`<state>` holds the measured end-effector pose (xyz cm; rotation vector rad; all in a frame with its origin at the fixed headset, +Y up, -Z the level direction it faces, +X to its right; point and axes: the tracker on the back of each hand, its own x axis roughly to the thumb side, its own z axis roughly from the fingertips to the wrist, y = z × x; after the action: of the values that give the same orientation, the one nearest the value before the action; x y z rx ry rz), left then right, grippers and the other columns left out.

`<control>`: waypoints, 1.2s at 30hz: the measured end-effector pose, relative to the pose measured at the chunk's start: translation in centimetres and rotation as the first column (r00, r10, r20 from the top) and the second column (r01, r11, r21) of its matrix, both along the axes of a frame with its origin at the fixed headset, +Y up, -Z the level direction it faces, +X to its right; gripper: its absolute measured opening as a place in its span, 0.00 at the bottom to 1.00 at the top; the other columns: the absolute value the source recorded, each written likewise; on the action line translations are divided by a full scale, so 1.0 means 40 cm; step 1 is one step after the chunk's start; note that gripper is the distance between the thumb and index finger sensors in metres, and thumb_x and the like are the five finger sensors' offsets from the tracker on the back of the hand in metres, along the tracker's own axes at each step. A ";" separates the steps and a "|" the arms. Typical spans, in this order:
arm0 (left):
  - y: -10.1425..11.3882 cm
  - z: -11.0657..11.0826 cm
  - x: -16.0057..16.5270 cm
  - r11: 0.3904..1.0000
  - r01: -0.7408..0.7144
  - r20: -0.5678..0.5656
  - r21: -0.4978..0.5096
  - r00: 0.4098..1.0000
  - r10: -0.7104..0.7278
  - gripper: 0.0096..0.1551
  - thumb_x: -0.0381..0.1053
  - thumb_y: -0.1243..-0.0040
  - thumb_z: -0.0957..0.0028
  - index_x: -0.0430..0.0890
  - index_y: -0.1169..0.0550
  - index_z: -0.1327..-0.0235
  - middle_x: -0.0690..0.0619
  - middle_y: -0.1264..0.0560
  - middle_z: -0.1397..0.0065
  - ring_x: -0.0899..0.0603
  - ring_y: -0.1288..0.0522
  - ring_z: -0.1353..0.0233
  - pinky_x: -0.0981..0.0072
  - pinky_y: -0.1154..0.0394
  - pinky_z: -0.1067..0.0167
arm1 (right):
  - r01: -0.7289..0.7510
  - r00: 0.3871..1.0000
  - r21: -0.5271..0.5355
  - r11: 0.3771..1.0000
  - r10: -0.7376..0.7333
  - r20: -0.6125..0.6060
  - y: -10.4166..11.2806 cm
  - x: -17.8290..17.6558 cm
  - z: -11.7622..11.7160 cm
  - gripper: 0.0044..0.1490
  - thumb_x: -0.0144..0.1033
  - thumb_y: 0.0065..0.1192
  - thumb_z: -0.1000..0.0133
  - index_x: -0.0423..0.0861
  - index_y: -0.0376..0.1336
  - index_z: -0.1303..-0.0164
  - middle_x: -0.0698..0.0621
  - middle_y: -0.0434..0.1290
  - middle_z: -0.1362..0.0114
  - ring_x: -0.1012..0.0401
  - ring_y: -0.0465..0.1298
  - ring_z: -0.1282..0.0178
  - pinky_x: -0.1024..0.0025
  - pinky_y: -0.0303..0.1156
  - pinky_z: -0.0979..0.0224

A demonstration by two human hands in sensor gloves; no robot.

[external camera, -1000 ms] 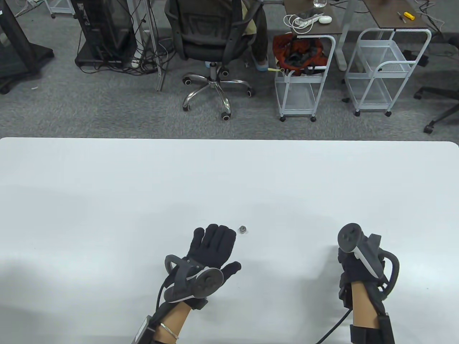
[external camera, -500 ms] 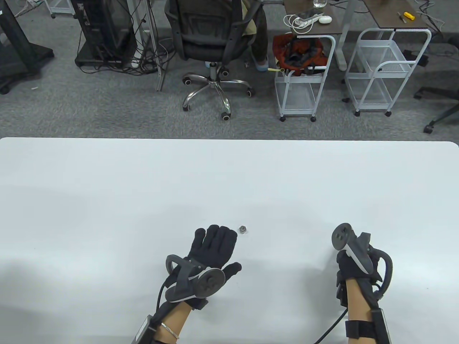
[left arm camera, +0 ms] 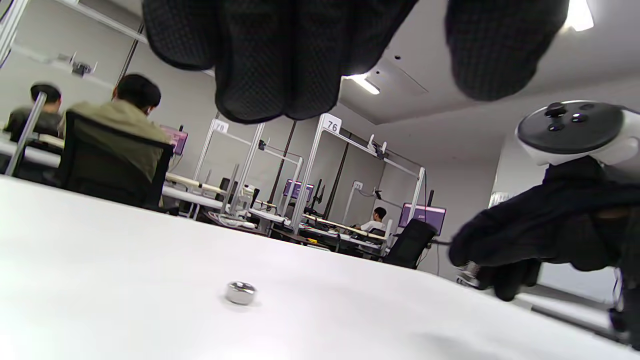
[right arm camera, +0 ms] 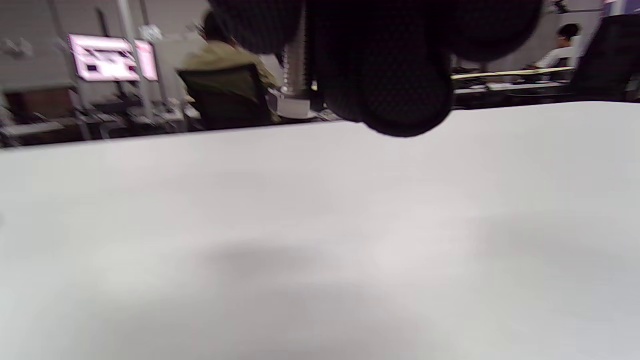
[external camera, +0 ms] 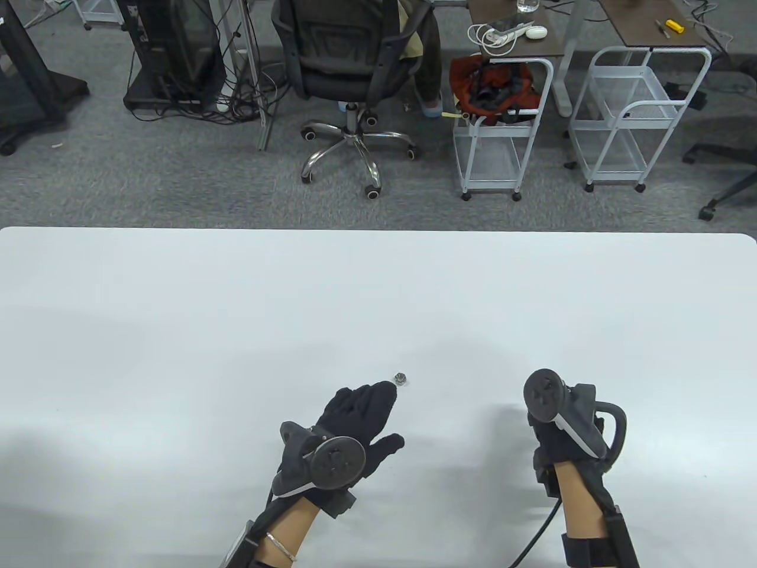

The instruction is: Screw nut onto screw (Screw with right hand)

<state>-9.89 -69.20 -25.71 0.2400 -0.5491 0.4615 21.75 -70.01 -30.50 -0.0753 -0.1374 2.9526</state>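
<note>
Nut (external camera: pixel 400 378) lies loose on tabletop (external camera: pixel 177 325); my left hand (external camera: pixel 361 414) reaches, fingers apart. My right hand (external camera: pixel 562 438) grips the screw (left arm camera: pixel 470 270). Threading not begun.

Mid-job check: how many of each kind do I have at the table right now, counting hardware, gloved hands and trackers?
Nut: 1, the nut lying loose on the table.
Screw: 1, the screw gripped in the right hand.
Gloved hands: 2, the left hand and the right hand.
Trackers: 2, the left tracker and the right tracker.
Total: 6.

Shiny metal nut (left arm camera: pixel 240 292), matt white table (external camera: pixel 236 307)
</note>
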 end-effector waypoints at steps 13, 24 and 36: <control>-0.038 -0.009 -0.002 0.932 -0.301 -0.022 -0.202 0.953 0.303 0.41 0.65 0.37 0.53 0.43 0.25 0.31 0.48 0.15 0.34 0.45 0.13 0.42 0.54 0.20 0.42 | 0.491 0.762 0.038 0.870 -0.408 -0.503 0.064 -0.222 0.105 0.29 0.33 0.58 0.40 0.32 0.65 0.33 0.37 0.79 0.43 0.51 0.84 0.51 0.52 0.74 0.46; -0.018 -0.008 -0.007 0.957 -0.274 -0.029 -0.096 0.962 0.272 0.28 0.59 0.33 0.53 0.41 0.15 0.50 0.51 0.08 0.54 0.53 0.08 0.58 0.65 0.14 0.54 | 0.569 0.644 -0.151 0.808 -0.552 -0.529 0.030 -0.275 0.096 0.29 0.36 0.56 0.39 0.30 0.65 0.35 0.39 0.80 0.46 0.51 0.84 0.54 0.51 0.74 0.48; -0.025 -0.035 -0.070 0.994 -0.093 -0.158 -0.054 0.984 0.083 0.27 0.60 0.29 0.59 0.43 0.13 0.54 0.54 0.07 0.59 0.55 0.08 0.62 0.66 0.14 0.58 | -0.161 0.899 -0.111 0.981 0.099 -0.426 -0.033 -0.376 -0.102 0.39 0.39 0.60 0.40 0.32 0.58 0.22 0.31 0.71 0.29 0.39 0.76 0.35 0.39 0.66 0.35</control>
<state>-12.69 -70.21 -27.11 0.2397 -0.3725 0.5396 6.71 -71.35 -34.56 0.5700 0.1374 3.0225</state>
